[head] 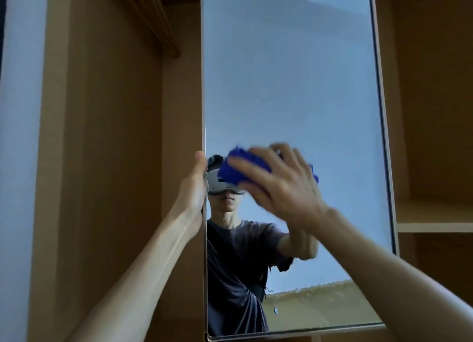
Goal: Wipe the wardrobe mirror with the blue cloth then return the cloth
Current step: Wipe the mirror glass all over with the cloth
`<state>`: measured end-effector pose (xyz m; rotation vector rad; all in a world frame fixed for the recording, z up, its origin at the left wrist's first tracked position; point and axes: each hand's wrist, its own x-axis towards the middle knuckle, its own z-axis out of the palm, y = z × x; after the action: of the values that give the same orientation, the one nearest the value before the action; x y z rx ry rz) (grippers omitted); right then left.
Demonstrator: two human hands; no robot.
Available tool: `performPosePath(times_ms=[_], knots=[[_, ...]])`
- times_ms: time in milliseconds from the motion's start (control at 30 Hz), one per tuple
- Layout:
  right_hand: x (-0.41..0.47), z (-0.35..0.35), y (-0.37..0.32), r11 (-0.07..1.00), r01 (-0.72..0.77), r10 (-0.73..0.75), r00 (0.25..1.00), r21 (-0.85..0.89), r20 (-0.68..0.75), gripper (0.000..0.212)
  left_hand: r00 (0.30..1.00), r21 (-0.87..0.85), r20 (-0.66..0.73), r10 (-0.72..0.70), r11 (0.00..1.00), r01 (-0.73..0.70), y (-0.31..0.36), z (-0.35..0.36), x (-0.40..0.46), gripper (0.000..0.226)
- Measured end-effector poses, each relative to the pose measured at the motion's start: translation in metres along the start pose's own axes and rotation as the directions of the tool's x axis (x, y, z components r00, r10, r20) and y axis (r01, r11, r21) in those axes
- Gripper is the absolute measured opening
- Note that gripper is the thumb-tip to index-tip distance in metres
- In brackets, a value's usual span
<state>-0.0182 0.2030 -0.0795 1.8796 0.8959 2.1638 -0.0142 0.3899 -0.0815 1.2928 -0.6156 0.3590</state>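
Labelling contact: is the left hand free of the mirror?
No, the left hand grips the edge of the tall wood-framed mirror door.

Both forearms (pixel 143 259) are bare. The reflection shows a dark short-sleeved T-shirt (pixel 238 259), a black strap (pixel 256 289) across the chest and a pale grey headset (pixel 216 181).

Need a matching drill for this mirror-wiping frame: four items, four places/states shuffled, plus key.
Things:
1. left hand
2. right hand
3. blue cloth
4. wooden shelf

Places or states:
A. to the right of the mirror
B. bunched between a hand and the glass
C. grips the mirror's left edge
D. presses the cloth against the glass

Pairs: 1-C, 2-D, 3-B, 4-A
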Motion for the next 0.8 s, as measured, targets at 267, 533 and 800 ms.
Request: performPosePath(times_ms=[267, 533, 800], knots=[[0.088, 0.022, 0.008, 0.881, -0.472, 0.466, 0.87, -0.003, -0.16, 0.042, 0.999, -0.145, 0.041, 0.02, 0.989, -0.014, -0.01, -0.011, -0.016, 0.1], [-0.054, -0.001, -0.084, 0.992, -0.089, 0.08, 0.991, 0.089, 0.108, 0.036, 0.983, -0.345, 0.082, -0.166, 0.921, 0.184, -0.018, -0.021, -0.033, 0.083], [-0.024, 0.0, -0.053, 0.995, 0.045, -0.053, 0.996, 0.092, 0.078, 0.034, 0.982, -0.284, 0.097, -0.162, 0.941, 0.183, -0.018, -0.022, -0.042, 0.073]])
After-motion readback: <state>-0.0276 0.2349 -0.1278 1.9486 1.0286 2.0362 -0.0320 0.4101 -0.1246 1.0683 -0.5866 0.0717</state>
